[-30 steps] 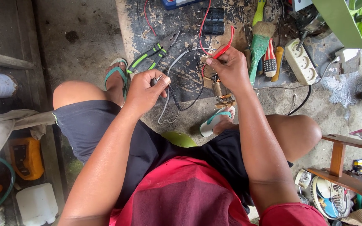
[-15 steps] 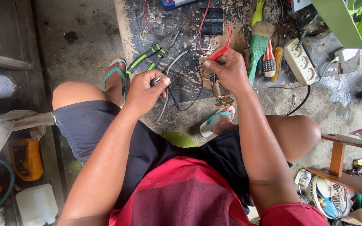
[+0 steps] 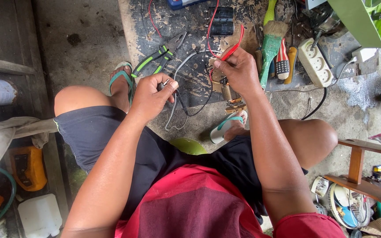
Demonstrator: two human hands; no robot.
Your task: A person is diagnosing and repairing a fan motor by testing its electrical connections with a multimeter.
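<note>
Fingertips of the right hand [image 3: 239,70] pinch a red probe [image 3: 233,44] over a small motor [image 3: 228,92]; since a second ago this hand has moved slightly toward twelve o'clock. Left hand [image 3: 151,94] is closed on a wire [image 3: 179,83], unmoved. Pliers [image 3: 159,55] lie at eleven, a white power strip [image 3: 314,61] at two.

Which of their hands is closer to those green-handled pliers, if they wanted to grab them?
Left, probably. The left hand sits just below the pliers, though it pinches a grey wire. The right hand is farther off, holding a red tool.
</note>
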